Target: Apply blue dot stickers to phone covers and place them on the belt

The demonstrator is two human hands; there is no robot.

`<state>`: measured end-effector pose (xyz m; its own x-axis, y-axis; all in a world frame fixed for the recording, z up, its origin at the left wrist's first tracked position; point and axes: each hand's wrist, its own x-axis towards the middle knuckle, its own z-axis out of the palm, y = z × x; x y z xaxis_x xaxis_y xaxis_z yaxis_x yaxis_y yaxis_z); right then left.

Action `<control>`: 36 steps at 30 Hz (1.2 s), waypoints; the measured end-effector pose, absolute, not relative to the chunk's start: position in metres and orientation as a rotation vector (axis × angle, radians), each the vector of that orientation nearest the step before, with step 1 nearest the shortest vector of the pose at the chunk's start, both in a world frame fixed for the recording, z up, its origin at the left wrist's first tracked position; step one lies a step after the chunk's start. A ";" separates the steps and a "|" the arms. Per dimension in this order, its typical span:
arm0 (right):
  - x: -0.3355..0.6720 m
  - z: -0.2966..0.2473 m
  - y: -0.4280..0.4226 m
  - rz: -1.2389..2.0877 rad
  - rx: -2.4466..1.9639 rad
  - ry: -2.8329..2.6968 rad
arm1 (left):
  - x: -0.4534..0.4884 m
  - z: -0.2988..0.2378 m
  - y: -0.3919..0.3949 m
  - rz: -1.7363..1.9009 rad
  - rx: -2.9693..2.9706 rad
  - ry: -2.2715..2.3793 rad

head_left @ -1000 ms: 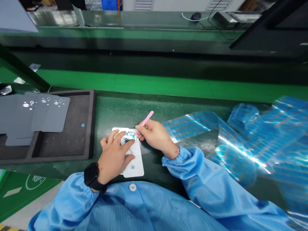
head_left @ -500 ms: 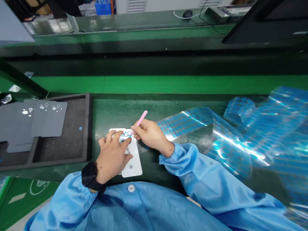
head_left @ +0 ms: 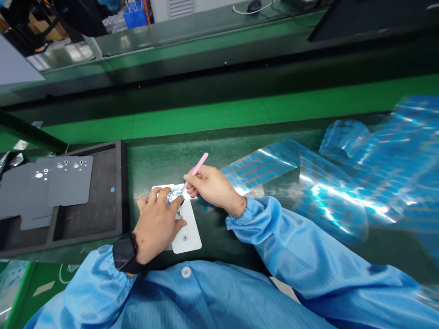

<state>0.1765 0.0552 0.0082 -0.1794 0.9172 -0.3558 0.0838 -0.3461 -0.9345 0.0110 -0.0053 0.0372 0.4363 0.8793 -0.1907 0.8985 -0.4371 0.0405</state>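
Note:
A white phone back panel (head_left: 190,228) lies on the green bench with a round, shiny cutout area (head_left: 175,195) near its top. Spread over the panel's left side, my left hand (head_left: 157,219) rests with its fingertips beside that round area and its thumb on the white surface. Pink tweezers (head_left: 199,165) are pinched in my right hand (head_left: 214,187), tilted, with the tip down at the edge of the round area. Whether the tip holds anything is too small to tell.
Grey panels with holes (head_left: 70,183) overlap in a black tray (head_left: 124,192) at the left. Clear film with blue dots (head_left: 264,167) curls across the bench at the right. A dark monitor (head_left: 373,20) stands at the back right.
The camera view has tilted and shifted slightly. Both hands stay at the panel, and the tweezers' tip remains by the round area, with only a small shift of the right hand.

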 end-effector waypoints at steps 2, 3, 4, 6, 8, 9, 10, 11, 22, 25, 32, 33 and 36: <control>0.177 0.008 0.055 1.602 -1.414 -1.204 | 0.011 0.038 -0.004 -0.217 2.560 1.580; 0.177 0.007 0.055 1.602 -1.411 -1.209 | 0.011 0.038 -0.004 -0.215 2.565 1.579; 0.178 0.007 0.055 1.601 -1.404 -1.216 | 0.010 0.038 -0.003 -0.211 2.567 1.577; 0.178 0.006 0.055 1.603 -1.387 -1.228 | 0.010 0.039 -0.003 -0.206 2.565 1.575; 0.178 0.004 0.055 1.604 -1.369 -1.239 | 0.010 0.039 -0.002 -0.209 2.561 1.576; 0.178 0.004 0.055 1.604 -1.366 -1.245 | 0.010 0.039 -0.002 -0.215 2.560 1.577; 0.178 0.003 0.055 1.603 -1.366 -1.253 | 0.010 0.040 -0.002 -0.221 2.560 1.578; 0.178 0.003 0.055 1.601 -1.367 -1.261 | 0.009 0.039 -0.002 -0.225 2.562 1.576; 0.178 0.002 0.053 1.554 -1.410 -1.295 | 0.005 0.030 -0.006 -0.113 2.516 1.616; 0.177 0.005 0.052 1.513 -1.444 -1.340 | 0.005 0.026 -0.007 -0.072 2.474 1.641; 0.176 0.010 0.050 1.526 -1.439 -1.330 | 0.007 0.021 -0.003 0.052 2.332 1.666; 0.176 0.010 0.050 1.528 -1.437 -1.334 | 0.007 0.020 -0.002 0.077 2.322 1.662; 0.176 0.010 0.050 1.533 -1.425 -1.323 | 0.007 0.017 -0.001 0.167 2.296 1.655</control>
